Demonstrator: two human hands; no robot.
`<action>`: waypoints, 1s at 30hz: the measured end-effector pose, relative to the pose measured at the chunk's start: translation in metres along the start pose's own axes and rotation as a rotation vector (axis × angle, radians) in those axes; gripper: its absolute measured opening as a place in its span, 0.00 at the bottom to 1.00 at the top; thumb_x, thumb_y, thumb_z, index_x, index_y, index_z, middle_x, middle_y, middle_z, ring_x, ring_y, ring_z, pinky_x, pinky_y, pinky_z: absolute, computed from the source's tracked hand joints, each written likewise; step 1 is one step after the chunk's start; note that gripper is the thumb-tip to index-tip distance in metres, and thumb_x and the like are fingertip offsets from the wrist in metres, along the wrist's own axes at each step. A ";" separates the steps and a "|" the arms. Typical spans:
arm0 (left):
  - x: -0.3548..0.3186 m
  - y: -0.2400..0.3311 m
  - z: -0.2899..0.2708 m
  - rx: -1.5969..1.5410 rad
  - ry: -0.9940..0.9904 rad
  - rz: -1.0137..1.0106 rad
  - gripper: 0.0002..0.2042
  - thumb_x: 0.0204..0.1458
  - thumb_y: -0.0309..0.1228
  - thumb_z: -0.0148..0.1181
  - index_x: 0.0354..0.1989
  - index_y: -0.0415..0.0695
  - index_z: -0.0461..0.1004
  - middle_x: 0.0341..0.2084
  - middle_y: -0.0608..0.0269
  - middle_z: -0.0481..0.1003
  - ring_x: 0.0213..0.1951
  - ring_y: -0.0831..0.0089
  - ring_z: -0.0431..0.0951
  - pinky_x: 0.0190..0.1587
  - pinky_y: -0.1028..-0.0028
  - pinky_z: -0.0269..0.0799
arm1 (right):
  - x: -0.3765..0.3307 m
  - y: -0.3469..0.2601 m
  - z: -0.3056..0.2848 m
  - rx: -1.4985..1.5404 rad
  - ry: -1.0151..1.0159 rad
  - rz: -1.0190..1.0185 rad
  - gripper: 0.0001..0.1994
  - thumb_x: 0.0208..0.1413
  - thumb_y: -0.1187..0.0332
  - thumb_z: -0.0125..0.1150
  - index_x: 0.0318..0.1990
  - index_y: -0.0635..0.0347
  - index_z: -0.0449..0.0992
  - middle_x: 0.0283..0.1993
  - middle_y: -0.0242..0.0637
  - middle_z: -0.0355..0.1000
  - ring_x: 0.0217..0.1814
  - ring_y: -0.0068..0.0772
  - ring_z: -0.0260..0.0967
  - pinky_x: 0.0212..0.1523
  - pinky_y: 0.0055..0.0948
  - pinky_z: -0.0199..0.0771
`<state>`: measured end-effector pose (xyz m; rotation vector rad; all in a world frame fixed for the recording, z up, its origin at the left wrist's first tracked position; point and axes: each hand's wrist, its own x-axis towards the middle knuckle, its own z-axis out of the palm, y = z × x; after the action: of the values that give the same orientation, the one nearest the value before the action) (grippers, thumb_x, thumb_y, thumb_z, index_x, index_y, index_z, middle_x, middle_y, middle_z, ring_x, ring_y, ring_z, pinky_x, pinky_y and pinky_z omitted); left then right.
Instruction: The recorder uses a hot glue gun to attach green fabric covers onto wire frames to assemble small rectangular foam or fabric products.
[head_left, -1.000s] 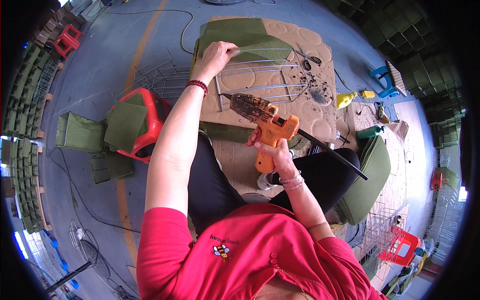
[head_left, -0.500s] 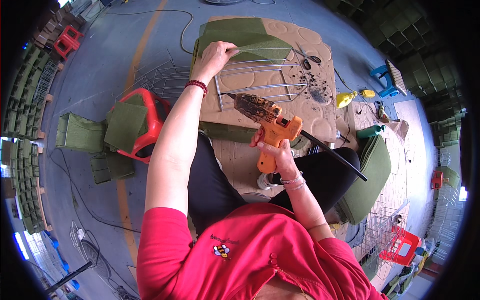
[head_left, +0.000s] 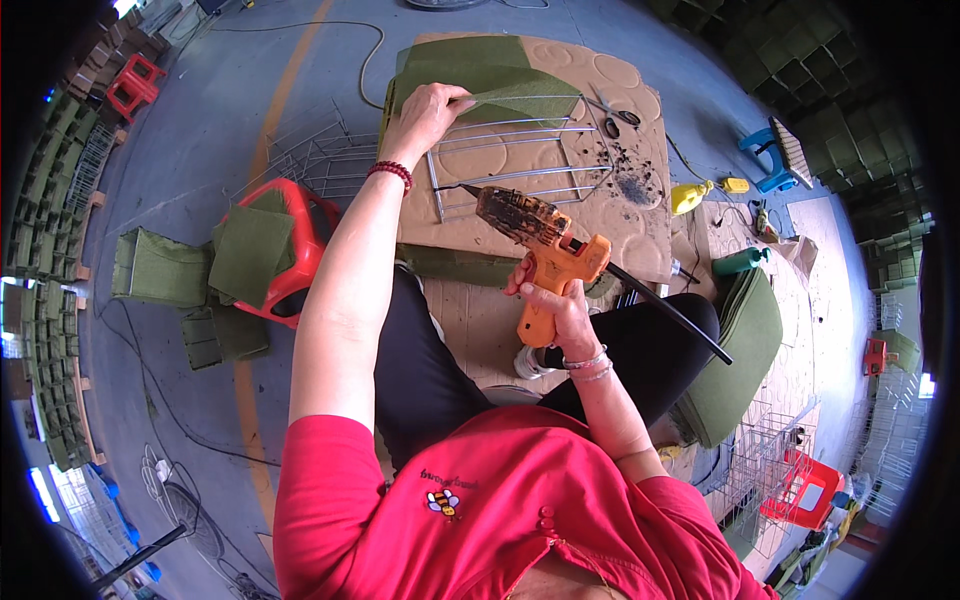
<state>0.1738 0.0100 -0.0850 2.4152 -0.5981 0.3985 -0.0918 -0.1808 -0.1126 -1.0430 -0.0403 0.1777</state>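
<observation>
- Head view, the only one: left hand [head_left: 425, 120] had its grip pinched closed on the near-left corner of a green felt sheet [head_left: 525, 103]. Couldn't tell if a wire was caught in that pinch too.
- Right hand [head_left: 562, 305] had its grip wrapped round the handle of an orange hot glue gun [head_left: 545, 240]; black glue stick [head_left: 675, 315] stuck out the back.
- Wire frame [head_left: 565, 170] lay on the cardboard-covered surface [head_left: 630, 230], felt along its far side. Gun nozzle was near the frame's left end; a thin dark strand, probably glue, ran from about the tip to the end bar.
- Done, as far as visible: felt at the far edge, some glue apparently out. Couldn't tell whether any of that edge was bonded.
- Left: near bars were bare of felt, so I'd call this early.
- Scissors [head_left: 617, 120] and black crumbs [head_left: 635, 188] sat right of the frame, nobody touching them.
- Nearby: green felt box [head_left: 165, 265] left of the red stool [head_left: 310, 250]; stacked felt sheets [head_left: 745, 350] at right.
</observation>
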 end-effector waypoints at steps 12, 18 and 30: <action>0.001 0.000 0.000 -0.021 -0.024 -0.028 0.10 0.52 0.34 0.60 0.39 0.42 0.80 0.31 0.50 0.79 0.33 0.56 0.80 0.36 0.66 0.73 | -0.002 -0.001 -0.003 0.031 0.045 -0.024 0.15 0.48 0.78 0.60 0.45 0.63 0.67 0.35 0.33 0.69 0.39 0.29 0.68 0.45 0.31 0.69; 0.000 -0.009 0.006 -0.036 0.063 0.061 0.09 0.53 0.33 0.59 0.37 0.43 0.81 0.24 0.47 0.77 0.27 0.54 0.78 0.32 0.64 0.73 | -0.004 -0.002 -0.009 0.048 0.053 -0.052 0.16 0.48 0.78 0.60 0.45 0.63 0.67 0.35 0.33 0.69 0.39 0.30 0.68 0.44 0.31 0.70; 0.000 -0.005 0.003 -0.057 0.048 0.050 0.08 0.53 0.32 0.59 0.37 0.43 0.81 0.24 0.47 0.77 0.27 0.55 0.78 0.31 0.65 0.73 | -0.006 -0.004 -0.015 0.009 0.106 -0.083 0.15 0.47 0.75 0.61 0.43 0.65 0.67 0.35 0.36 0.68 0.38 0.32 0.68 0.42 0.33 0.70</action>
<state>0.1771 0.0118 -0.0900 2.3341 -0.6412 0.4526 -0.0955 -0.1968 -0.1162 -1.0382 0.0137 0.0471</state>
